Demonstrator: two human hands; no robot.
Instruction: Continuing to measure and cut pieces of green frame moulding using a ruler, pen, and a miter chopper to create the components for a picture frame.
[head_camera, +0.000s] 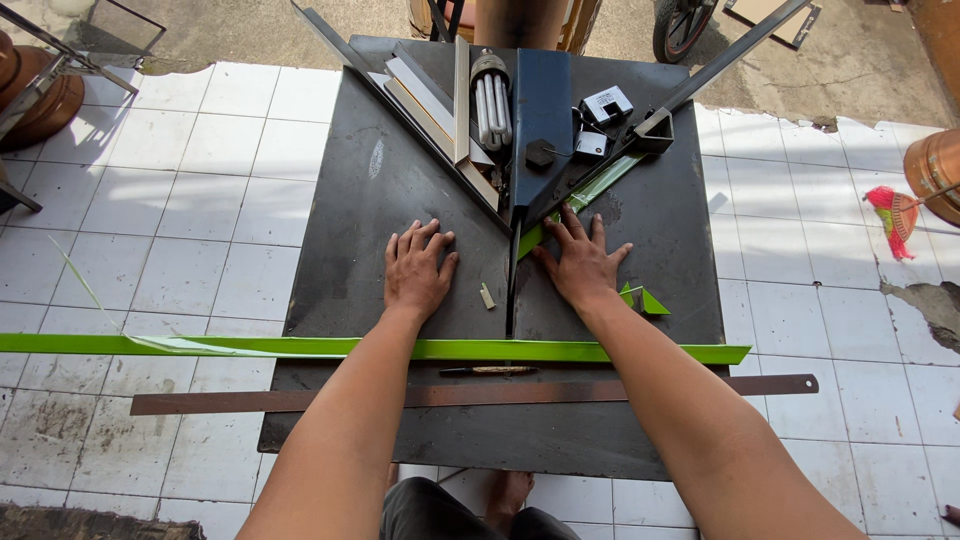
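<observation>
**Both palms down on the dark worktop**

A short green strip (578, 203) lies slantwise under the black angled cutter arm (640, 130), its lower end just at my right hand (582, 262). That hand lies flat with fingers spread wide, fingertips touching the strip's end, gripping nothing. My left hand (417, 270) is also pressed flat and open on the bare metal, left of the upright blade edge (512, 280) that runs between my hands. A small pale offcut (487, 296) sits between them. Two little green triangular scraps (642, 298) lie just beside my right wrist.

Nearer to me, a long green strip (200, 346) crosses the whole worktop (340, 200) under both forearms, then a pencil (488, 371), then a long rusty flat ruler (240, 401). At the far end lie a compact fluorescent bulb (490, 100), pale profile lengths (430, 100) and a small grey box (606, 104).
</observation>
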